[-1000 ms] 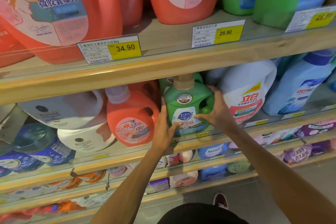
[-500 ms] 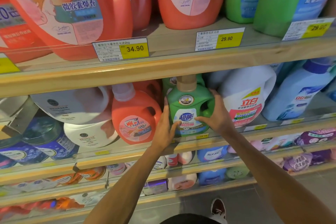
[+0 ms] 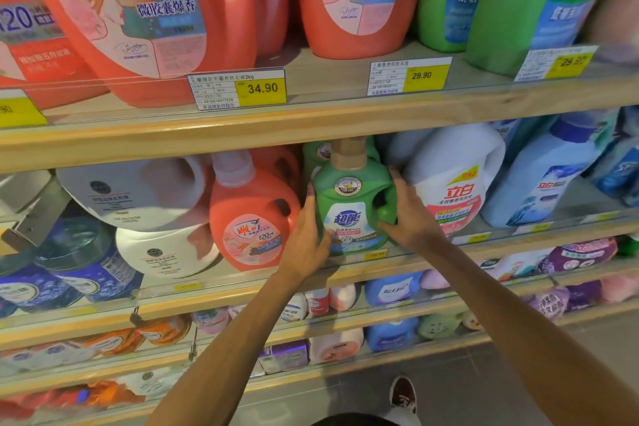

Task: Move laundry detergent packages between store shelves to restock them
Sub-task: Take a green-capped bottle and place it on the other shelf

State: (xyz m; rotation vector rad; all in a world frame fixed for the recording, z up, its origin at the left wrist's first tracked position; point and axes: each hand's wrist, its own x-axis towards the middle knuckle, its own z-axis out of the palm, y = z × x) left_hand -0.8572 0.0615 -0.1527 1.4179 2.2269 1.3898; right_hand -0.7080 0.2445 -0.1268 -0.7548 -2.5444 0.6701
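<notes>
Right now you are reaching both arms forward to the second wooden shelf (image 3: 311, 273) of a store display. Your left hand (image 3: 306, 235) is pressing flat against the left side of a green detergent bottle (image 3: 352, 204), fingers pointing upward, while your right hand (image 3: 409, 214) is wrapping around its right side by the handle opening. Together they are holding the bottle between them. It is standing upright at the front edge of that shelf, its tan cap (image 3: 347, 152) reaching almost to the underside of the shelf above (image 3: 311, 128). An orange detergent bottle (image 3: 249, 218) is sitting just beside it on the left, and a white bottle with red lettering (image 3: 456, 176) is sitting just beside it on the right. Large orange jugs (image 3: 138, 17) and green jugs (image 3: 518, 3) are lining the shelf above, behind yellow price tags (image 3: 262, 90) reading 34.90 and 29.90. Lower shelves are holding smaller packages that are too blurred to describe.
</notes>
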